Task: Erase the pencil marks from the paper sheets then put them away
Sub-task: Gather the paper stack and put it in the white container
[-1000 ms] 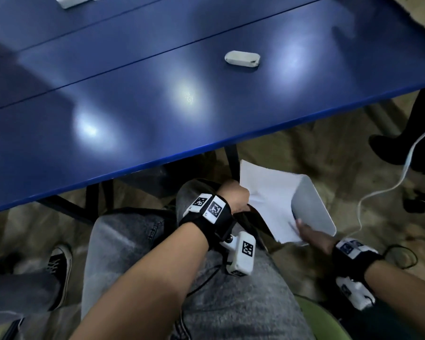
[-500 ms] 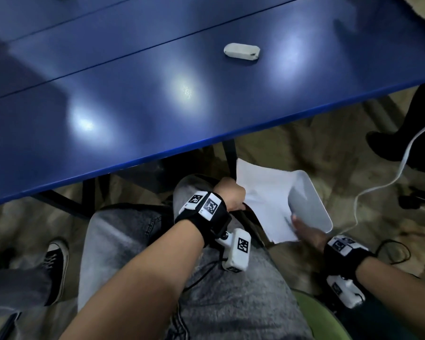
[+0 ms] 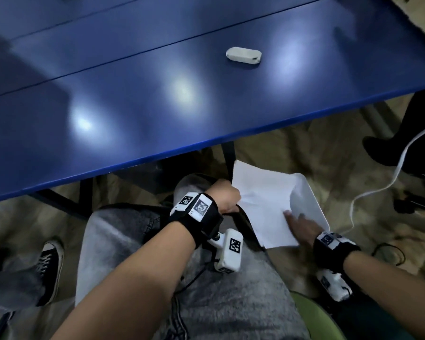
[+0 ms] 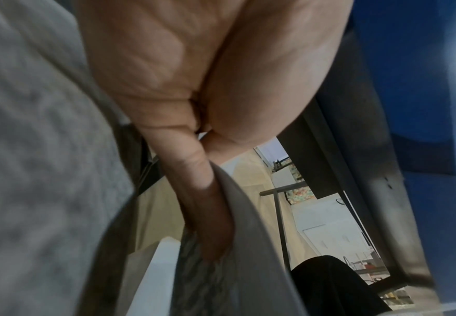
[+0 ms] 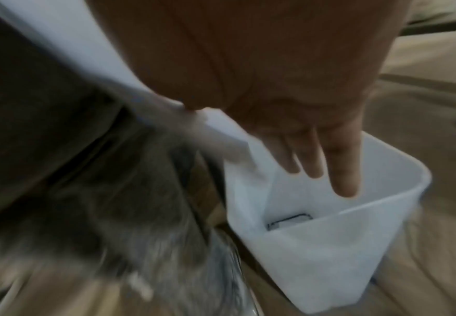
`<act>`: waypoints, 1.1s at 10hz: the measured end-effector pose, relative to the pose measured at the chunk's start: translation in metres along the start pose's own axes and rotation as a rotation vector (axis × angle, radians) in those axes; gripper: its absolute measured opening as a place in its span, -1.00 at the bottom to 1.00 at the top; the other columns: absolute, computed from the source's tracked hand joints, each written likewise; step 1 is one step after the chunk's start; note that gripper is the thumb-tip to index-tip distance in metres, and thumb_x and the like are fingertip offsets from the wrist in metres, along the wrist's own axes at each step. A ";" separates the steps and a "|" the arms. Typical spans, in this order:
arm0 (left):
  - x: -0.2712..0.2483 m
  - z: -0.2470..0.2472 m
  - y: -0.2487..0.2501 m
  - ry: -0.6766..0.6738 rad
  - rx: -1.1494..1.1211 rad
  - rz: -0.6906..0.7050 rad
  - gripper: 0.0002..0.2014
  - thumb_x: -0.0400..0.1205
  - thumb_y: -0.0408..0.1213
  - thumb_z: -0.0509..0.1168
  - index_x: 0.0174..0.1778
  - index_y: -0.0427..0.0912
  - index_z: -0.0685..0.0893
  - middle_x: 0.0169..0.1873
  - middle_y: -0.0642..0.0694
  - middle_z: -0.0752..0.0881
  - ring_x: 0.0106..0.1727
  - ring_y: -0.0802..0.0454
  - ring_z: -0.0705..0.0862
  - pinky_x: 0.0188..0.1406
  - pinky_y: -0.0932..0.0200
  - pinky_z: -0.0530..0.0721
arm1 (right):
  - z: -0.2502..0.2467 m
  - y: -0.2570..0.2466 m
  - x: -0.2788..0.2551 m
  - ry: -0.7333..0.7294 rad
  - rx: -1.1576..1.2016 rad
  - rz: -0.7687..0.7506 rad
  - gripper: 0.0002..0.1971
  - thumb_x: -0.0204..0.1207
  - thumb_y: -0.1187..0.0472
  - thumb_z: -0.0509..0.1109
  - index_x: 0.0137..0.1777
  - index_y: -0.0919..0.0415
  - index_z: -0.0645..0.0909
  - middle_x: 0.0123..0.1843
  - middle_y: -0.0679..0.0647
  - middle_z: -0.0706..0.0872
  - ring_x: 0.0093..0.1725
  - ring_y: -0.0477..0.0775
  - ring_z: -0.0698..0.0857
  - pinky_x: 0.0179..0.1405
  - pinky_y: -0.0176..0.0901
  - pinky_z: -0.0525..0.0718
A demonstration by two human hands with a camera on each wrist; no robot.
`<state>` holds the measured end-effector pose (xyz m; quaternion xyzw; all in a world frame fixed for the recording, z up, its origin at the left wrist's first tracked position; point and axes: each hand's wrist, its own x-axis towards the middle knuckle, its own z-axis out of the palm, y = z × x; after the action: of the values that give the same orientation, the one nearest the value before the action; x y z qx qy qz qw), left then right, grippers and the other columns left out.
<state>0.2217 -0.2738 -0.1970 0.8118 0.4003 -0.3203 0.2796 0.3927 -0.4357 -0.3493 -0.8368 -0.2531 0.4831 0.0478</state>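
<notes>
White paper sheets [image 3: 260,200] stand tilted in a white plastic bin [image 3: 312,200] on the floor, right of my knee and below the table edge. My left hand [image 3: 227,197] grips the sheets' left edge with curled fingers; in the left wrist view a finger [image 4: 208,192] lies along the paper [image 4: 246,213]. Straight fingers of my right hand [image 3: 297,222] rest on the sheets at the bin's mouth. The right wrist view shows those fingers [image 5: 340,166] reaching into the bin [image 5: 329,245] beside the paper [image 5: 237,186]. A white eraser [image 3: 243,55] lies on the blue table [image 3: 133,94].
A black table leg [image 3: 227,153] stands just behind the sheets. A white cable [image 3: 378,187] runs over the floor right of the bin. A dark shoe [image 3: 383,150] is at the far right, a sneaker [image 3: 49,266] at the left. I sit on a green seat [image 3: 317,315].
My right hand has slid a little up and left, from the sheets' lower edge onto their face. The left hand keeps its hold on the left edge.
</notes>
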 end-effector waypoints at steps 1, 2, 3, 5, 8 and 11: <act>-0.001 0.004 -0.014 0.156 -0.506 -0.084 -0.66 0.66 -0.45 0.27 0.34 -0.51 0.58 0.23 -0.43 0.69 -0.13 -0.08 0.70 0.07 -0.06 0.80 | -0.040 -0.005 0.002 0.131 0.561 -0.030 -0.58 0.64 0.02 0.36 0.42 0.22 0.51 0.10 0.27 0.71 0.08 0.27 0.66 0.11 0.03 0.61; -0.019 0.003 -0.029 0.266 -0.546 -0.045 -0.61 0.53 -0.15 0.34 0.19 -0.30 0.71 0.10 -0.26 0.77 0.02 -0.18 0.76 0.14 -0.14 0.75 | -0.074 -0.012 -0.010 0.220 0.771 -0.116 -0.83 0.60 0.42 0.36 0.15 0.32 0.67 -0.30 0.16 0.72 -0.17 0.18 0.60 -0.29 -0.11 0.51; -0.054 -0.007 -0.047 0.361 -0.570 -0.036 -0.56 0.53 0.09 0.28 0.14 -0.16 0.74 0.06 -0.06 0.81 0.14 -0.07 0.75 0.25 -0.03 0.68 | -0.097 -0.024 -0.049 0.201 0.787 -0.245 -0.93 0.61 0.44 0.34 0.02 0.37 0.64 -0.10 0.29 0.74 -0.20 0.19 0.68 -0.23 -0.05 0.67; -0.169 -0.046 -0.082 0.441 -0.684 0.358 -0.78 0.72 -0.13 0.23 0.16 0.08 0.78 0.01 0.21 0.82 0.10 0.22 0.76 0.17 0.05 0.68 | -0.123 -0.068 -0.152 0.299 0.699 -0.558 -0.85 0.57 0.49 0.36 -0.16 0.27 0.65 -0.40 -0.05 0.81 -0.46 -0.21 0.70 -0.46 -0.42 0.68; -0.179 -0.219 -0.187 1.045 -0.757 -0.100 -0.87 0.60 -0.25 0.46 0.00 -0.20 0.77 -0.03 -0.14 0.83 0.05 -0.12 0.78 0.08 0.06 0.70 | -0.195 -0.321 -0.185 0.538 0.358 -0.788 -0.80 0.47 0.22 0.54 0.05 0.29 0.78 -0.06 0.20 0.82 -0.08 0.09 0.74 0.12 0.03 0.74; -0.095 -0.262 -0.245 1.004 -0.474 -0.392 -0.70 0.63 -0.08 0.41 0.00 -0.29 0.78 0.02 -0.28 0.80 0.13 -0.27 0.72 -0.01 0.09 0.62 | -0.202 -0.464 -0.135 0.565 -0.262 -0.456 -0.69 0.57 0.27 0.31 0.24 0.41 0.63 0.30 0.32 0.70 0.26 0.33 0.70 0.09 -0.03 0.65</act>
<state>0.0516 -0.0037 -0.0074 0.6904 0.6869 0.1558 0.1650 0.3312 -0.0633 0.0140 -0.8580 -0.4694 0.1741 0.1145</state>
